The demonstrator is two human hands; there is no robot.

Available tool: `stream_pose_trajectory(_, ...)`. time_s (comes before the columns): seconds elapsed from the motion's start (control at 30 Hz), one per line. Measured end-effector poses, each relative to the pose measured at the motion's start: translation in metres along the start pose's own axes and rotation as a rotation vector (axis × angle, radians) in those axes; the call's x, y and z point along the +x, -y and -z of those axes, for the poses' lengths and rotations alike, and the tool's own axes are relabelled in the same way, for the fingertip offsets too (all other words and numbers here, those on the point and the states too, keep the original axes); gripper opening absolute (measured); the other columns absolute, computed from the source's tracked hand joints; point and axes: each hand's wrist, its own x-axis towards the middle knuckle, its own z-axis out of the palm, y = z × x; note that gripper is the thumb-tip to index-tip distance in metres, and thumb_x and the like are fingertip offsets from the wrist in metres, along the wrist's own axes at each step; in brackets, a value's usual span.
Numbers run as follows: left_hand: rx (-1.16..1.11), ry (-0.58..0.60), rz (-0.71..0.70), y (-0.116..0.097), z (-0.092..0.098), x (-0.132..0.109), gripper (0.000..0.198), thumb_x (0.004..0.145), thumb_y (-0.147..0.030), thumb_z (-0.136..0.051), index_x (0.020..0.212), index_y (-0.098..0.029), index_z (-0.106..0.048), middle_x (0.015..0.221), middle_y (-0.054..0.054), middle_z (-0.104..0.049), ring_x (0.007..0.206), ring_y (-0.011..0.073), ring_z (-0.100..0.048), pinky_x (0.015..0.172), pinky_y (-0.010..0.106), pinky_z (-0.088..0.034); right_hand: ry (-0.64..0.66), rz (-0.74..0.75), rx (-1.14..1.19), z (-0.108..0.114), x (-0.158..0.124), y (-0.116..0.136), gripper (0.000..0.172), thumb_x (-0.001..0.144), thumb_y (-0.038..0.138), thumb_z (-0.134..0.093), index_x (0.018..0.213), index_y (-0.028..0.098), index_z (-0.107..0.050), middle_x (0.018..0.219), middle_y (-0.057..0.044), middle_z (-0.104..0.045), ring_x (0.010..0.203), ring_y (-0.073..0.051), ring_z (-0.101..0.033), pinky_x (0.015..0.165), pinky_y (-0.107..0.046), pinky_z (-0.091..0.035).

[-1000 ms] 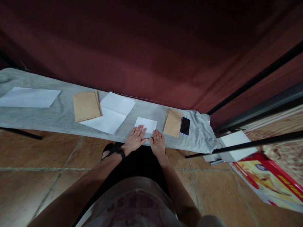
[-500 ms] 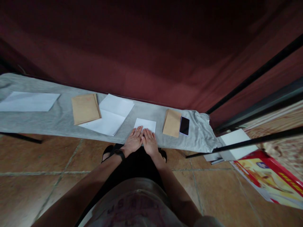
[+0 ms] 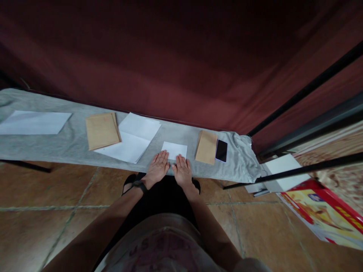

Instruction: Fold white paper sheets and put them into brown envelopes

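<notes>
A small folded white paper [image 3: 175, 149] lies on the grey cloth [image 3: 70, 143] at the near edge of the narrow table. My left hand [image 3: 156, 168] rests flat, fingers stretched out, on the paper's near left corner. My right hand [image 3: 182, 170] lies flat beside it on the paper's near edge, fingers apart. Neither hand holds anything. A black band sits on my left wrist.
Right of the paper lie a stack of brown envelopes [image 3: 207, 147] and a dark phone [image 3: 221, 150]. To the left are unfolded white sheets [image 3: 133, 138], another brown envelope stack [image 3: 102, 130] and a white sheet [image 3: 32, 122]. A white box [image 3: 282, 172] and coloured carton [image 3: 326, 215] lie on the floor.
My hands slid together over the paper half a second ago, then moved slightly apart and back toward the near edge. The paper stayed in place.
</notes>
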Motion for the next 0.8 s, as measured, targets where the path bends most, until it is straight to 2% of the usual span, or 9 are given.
stream_pose_trajectory(0.2,-0.007,-0.013,0.070,0.013,0.002,-0.004,0.063,0.101,-0.034,-0.027,0.154,-0.002,-0.039,0.162,0.017,-0.036,0.154,0.0269,-0.027,0.127,0.046,-0.021,-0.046,-0.020,-0.044,0.001,-0.005,-0.011,0.054,0.109,0.039,-0.036,0.154,0.011,-0.042,0.159,-0.014,-0.042,0.147,-0.027,-0.041,0.124,-0.048,-0.024)
stream_pose_trajectory(0.33,-0.021,0.000,0.121,0.013,0.005,-0.001,0.063,0.102,-0.034,-0.024,0.151,-0.001,-0.043,0.160,0.020,-0.039,0.153,0.0291,-0.030,0.127,0.049,-0.020,-0.064,-0.014,-0.062,0.002,-0.007,-0.016,0.054,0.108,0.040,-0.036,0.154,0.011,-0.042,0.157,-0.015,-0.045,0.146,-0.028,-0.042,0.122,-0.048,-0.028)
stream_pose_trajectory(0.5,-0.081,-0.023,0.107,-0.003,0.008,0.014,0.063,0.103,-0.037,-0.023,0.153,-0.002,-0.040,0.161,0.019,-0.038,0.154,0.0276,-0.027,0.127,0.047,-0.022,-0.073,-0.006,-0.079,0.000,-0.008,-0.016,0.054,0.108,0.039,-0.036,0.154,0.011,-0.042,0.157,-0.015,-0.046,0.147,-0.029,-0.041,0.122,-0.050,-0.028)
stream_pose_trajectory(0.67,-0.133,0.073,-0.044,-0.027,0.005,0.034,0.063,0.105,-0.041,-0.020,0.153,-0.006,-0.041,0.163,0.015,-0.037,0.154,0.0236,-0.028,0.127,0.042,-0.022,-0.051,0.002,-0.090,0.001,-0.007,-0.016,0.052,0.107,0.036,-0.038,0.152,0.010,-0.046,0.157,-0.015,-0.045,0.148,-0.028,-0.039,0.123,-0.049,-0.027)
stream_pose_trajectory(0.8,-0.112,0.119,-0.031,-0.034,0.000,0.046,0.065,0.105,-0.045,-0.020,0.153,-0.007,-0.042,0.163,0.015,-0.037,0.154,0.0237,-0.028,0.127,0.042,-0.021,-0.032,-0.006,-0.088,0.004,-0.007,-0.015,0.050,0.107,0.034,-0.039,0.151,0.010,-0.047,0.158,-0.015,-0.044,0.149,-0.028,-0.038,0.123,-0.049,-0.026)
